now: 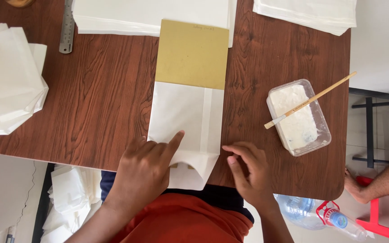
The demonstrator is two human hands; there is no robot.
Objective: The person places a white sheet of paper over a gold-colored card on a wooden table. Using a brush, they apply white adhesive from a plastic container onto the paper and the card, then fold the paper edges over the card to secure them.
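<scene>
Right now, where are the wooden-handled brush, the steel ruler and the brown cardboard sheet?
wooden-handled brush (314,99), head view, middle of its handle.
steel ruler (67,31), head view, lower half of its blade.
brown cardboard sheet (191,55), head view, centre of its bare face.

I see a dark reddish-brown table (100,99) with a wavy wood-grain pattern. On it lies a plain white folded paper bag (185,121) over a flat mustard-yellow cardboard sheet (192,54). The clear plastic tub (299,117) holds white paste, and a pale tan wooden brush (311,100) crosses it. The stacked paper sheets (7,76) are white, the steel ruler (67,28) grey.
</scene>
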